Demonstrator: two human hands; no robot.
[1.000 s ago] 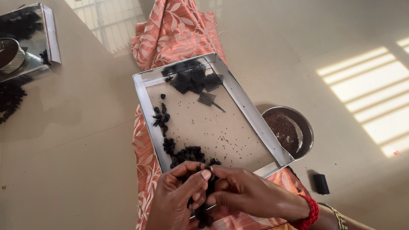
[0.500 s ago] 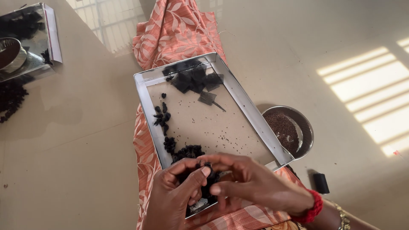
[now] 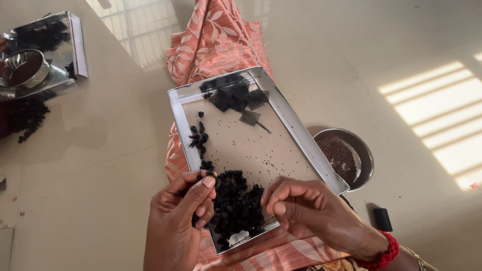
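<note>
Her left hand (image 3: 182,217) curls, fingers together, against a heap of wrinkled black dried pieces (image 3: 235,203) in the near corner of the shiny rectangular steel tray (image 3: 296,131); the right hand (image 3: 306,211) pinches shut, contents hidden.

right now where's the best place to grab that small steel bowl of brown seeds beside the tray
Probably by the rim of the steel bowl on its far right side, coming from above. It sits upright on the floor, and its left edge is tucked under the steel tray's corner, while the right hand is closest.
</note>
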